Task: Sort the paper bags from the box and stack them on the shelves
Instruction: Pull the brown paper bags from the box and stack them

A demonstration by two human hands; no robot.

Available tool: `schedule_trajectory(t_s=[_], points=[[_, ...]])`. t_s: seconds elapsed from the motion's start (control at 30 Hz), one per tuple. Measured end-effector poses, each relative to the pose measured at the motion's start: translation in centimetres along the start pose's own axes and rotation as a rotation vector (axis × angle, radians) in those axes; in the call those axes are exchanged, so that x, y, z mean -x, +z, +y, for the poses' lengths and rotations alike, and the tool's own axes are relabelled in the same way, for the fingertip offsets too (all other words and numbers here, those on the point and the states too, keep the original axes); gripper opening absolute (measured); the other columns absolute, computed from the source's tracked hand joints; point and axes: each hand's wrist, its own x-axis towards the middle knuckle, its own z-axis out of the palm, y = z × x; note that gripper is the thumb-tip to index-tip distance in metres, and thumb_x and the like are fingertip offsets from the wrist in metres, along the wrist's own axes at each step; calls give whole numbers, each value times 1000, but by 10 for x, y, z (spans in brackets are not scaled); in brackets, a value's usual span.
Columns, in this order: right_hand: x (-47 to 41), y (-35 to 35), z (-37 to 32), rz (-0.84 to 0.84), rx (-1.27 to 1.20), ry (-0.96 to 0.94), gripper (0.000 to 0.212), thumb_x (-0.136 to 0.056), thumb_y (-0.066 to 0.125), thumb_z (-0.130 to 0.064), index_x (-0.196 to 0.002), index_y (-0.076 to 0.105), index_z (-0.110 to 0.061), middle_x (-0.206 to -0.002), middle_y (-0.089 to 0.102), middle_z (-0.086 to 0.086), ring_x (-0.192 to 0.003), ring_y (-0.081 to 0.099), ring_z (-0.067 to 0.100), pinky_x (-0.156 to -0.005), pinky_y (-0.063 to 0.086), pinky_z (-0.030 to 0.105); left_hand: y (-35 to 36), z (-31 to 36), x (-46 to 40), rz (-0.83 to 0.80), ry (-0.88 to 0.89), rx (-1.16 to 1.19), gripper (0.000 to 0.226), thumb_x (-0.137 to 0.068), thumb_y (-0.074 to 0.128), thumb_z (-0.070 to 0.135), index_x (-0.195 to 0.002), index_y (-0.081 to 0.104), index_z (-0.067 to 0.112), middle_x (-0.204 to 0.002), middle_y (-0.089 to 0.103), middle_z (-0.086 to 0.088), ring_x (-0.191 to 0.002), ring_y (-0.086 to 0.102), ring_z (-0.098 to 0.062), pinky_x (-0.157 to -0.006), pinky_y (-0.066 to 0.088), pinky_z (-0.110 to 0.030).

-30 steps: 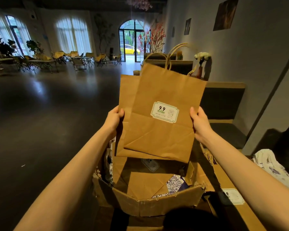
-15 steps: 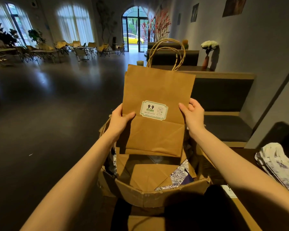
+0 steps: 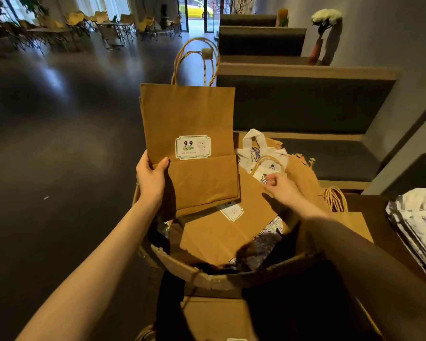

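Under the held bag (image 3: 190, 134), half-hidden bags (image 3: 221, 232)

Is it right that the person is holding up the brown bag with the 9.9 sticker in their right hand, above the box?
Not quite. The head view shows the left hand holding the brown bag above the box. The right hand reaches into the box.

From here, my right hand (image 3: 279, 187) is motion-blurred, so I can't tell whether its fingers pinch anything. The held bag (image 3: 190, 146) covers my left hand's (image 3: 153, 178) fingers and part of the bag under it (image 3: 231, 227). The small print on the sticker (image 3: 193, 147) is unreadable. The box (image 3: 207, 276) bottom lies in shadow.
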Motion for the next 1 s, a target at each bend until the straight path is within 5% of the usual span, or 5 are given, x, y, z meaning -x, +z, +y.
schedule_trajectory(t_s=[0.23, 0.5, 0.7, 0.9, 1.0], points=[[-21, 30, 5, 33, 529, -1, 73, -78, 72, -44, -133, 38, -9, -127, 55, 13, -120, 49, 32, -95, 41, 40, 2, -20, -11, 33, -48, -32, 34, -93, 52, 6, -127, 50, 13, -120, 60, -1, -112, 56, -15, -98, 45, -33], [-30, 46, -6, 43, 667, 59, 90, -67, 78, -52, -132, 37, -5, -133, 49, 16, -126, 42, 33, -101, 31, 41, 1, -23, -11, 59, -68, -34, 36, -93, 52, 6, -128, 49, 13, -123, 59, -2, -113, 56, -15, -99, 44, -33], [-30, 43, -7, 44, 741, 65, 76, -71, 70, -59, -124, 51, -8, -129, 50, 15, -123, 41, 31, -100, 32, 38, 0, -23, -10, 64, -64, -37, 35, -94, 52, 7, -128, 49, 14, -123, 59, -3, -114, 55, -16, -101, 44, -35], [-19, 24, -22, 33, 503, 45, 67, -84, 69, -36, -132, 35, -3, -119, 61, 15, -112, 57, 33, -88, 45, 41, -1, -12, -4, 94, -43, -48, 30, -95, 51, 12, -124, 51, 18, -118, 59, 5, -112, 56, -14, -103, 44, -41], [-6, 10, -39, 148, 526, -44, 47, -92, 57, -28, -130, 37, -9, -110, 64, 12, -102, 61, 31, -83, 48, 41, -2, -1, 3, 116, -28, -43, 31, -96, 50, 15, -127, 50, 17, -122, 59, 2, -115, 55, -15, -104, 43, -43]])
